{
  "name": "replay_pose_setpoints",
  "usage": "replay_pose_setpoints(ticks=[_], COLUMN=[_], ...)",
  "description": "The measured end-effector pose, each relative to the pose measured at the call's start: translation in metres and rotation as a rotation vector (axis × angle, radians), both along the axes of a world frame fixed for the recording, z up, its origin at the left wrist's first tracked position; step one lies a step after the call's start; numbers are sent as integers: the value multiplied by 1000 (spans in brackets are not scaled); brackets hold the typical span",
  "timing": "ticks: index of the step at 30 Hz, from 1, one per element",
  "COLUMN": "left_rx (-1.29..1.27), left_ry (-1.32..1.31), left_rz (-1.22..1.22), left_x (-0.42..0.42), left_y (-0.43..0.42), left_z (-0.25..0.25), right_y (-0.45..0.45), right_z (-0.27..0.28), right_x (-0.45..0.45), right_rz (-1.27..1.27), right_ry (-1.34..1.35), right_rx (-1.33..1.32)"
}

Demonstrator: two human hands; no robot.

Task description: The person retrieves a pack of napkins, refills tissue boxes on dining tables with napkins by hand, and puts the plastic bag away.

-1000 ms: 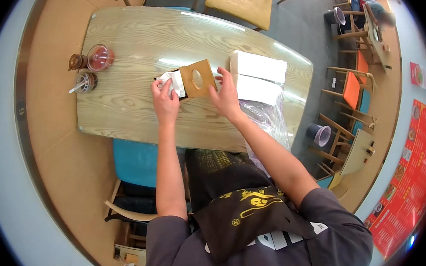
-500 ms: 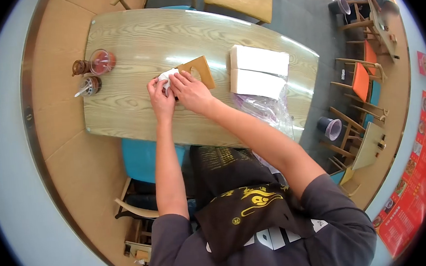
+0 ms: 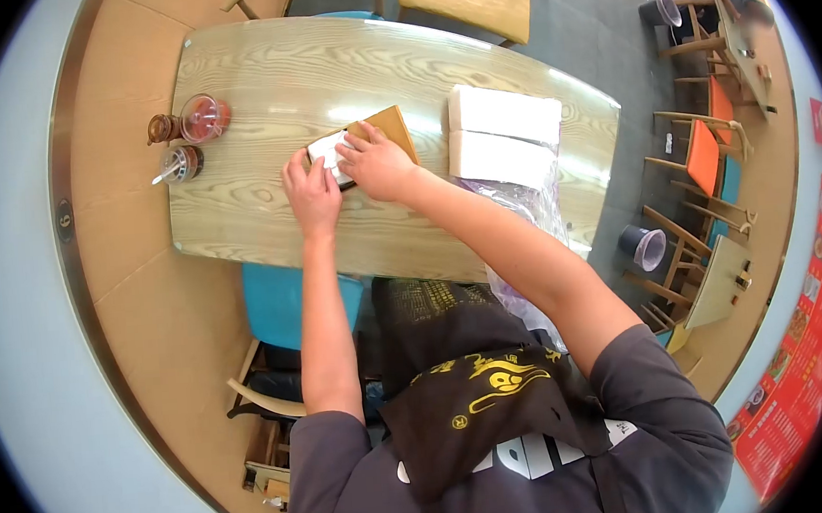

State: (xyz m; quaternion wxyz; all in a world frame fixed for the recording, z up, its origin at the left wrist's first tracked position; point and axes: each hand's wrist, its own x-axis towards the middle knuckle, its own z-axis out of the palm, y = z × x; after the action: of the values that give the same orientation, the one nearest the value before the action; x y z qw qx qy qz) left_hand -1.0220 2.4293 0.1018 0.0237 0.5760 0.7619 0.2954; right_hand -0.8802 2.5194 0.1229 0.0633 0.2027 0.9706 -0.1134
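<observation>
The hands are close together over a small brown box [image 3: 390, 123], which sits on the table [image 3: 245, 206] a little left of its middle, with white paper [image 3: 328, 153] at its left end. The left hand [image 3: 313, 197] is at the near left of the box, its fingertips reaching the near left edge of the paper; the right hand [image 3: 382, 167] lies over the near side of the box, fingers spread, fingertips at the right part of the paper. It cannot be told whether either hand grips the paper or only presses on it. Right of the box, well clear of the right hand, lie two white paper stacks [image 3: 505, 128], side by side, with clear plastic wrap [image 3: 529, 205] at their near side, trailing over the near edge of the table. At the far left stand a clear-lidded jar [image 3: 205, 118] with red contents, a brown pot [image 3: 163, 129] just beside it, and, nearer, a dark jar [image 3: 187, 162] from which a white handle [image 3: 165, 174] sticks out leftward. A blue chair [image 3: 298, 304] is at the near side, a yellow chair [image 3: 466, 3] at the far side. A lined bin [image 3: 641, 247] stands on the floor to the right.
</observation>
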Motion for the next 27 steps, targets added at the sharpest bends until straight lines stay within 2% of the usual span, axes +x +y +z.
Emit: replay_pose_setpoints(ticks=[1,2,4,5,7,8,9,11,12,13,15,16,20,22,26,27], left_rx=[2,3,-164,-163,-149,-156,-150,-145,-116,-85,-71,-55,-25,13,10,-38], left_ry=[-119,-120,-224,-226,-237,-239,-325,-406,-457,-507,-590,-676,-768,-867,-822,-741], left_rz=[-26,-28,-61,-63,-19,-25,-33,-52,-48,-42,-15,25,14,80,45,36], left_x=[1,5,13,12,7,5,2,1,1,-1,-3,-5,-12,-14,-11,-10], left_y=[7,14,24,26,28,26,24,25,24,24,22,20,12,11,10,8], left_z=[-1,-3,-7,-12,-22,-26,-29,-29,-26,-25,-23,-24,-28,-29,-21,-18], right_y=[4,5,4,3,2,3,1,1,7,9,11,15,18,14,11,12], right_z=[6,12,25,32,42,37,31,16,5,6,7,11,7,12,19,20], right_x=[3,7,20,30,55,67,73,83,86,85,77,73,53,42,29,31], right_rz=[9,7,-105,-107,-487,-643,-651,-1008,-1044,-1054,-1092,-1038,-969,-979,-1032,-1054], right_ry=[-23,-23,162,160,627,690,687,690,686,693,729,717,588,600,585,549], right_rx=[-63,-62,-115,-114,-49,-17,-20,-374,-719,-719,-1211,-1356,-1377,-1507,-1534,-1465])
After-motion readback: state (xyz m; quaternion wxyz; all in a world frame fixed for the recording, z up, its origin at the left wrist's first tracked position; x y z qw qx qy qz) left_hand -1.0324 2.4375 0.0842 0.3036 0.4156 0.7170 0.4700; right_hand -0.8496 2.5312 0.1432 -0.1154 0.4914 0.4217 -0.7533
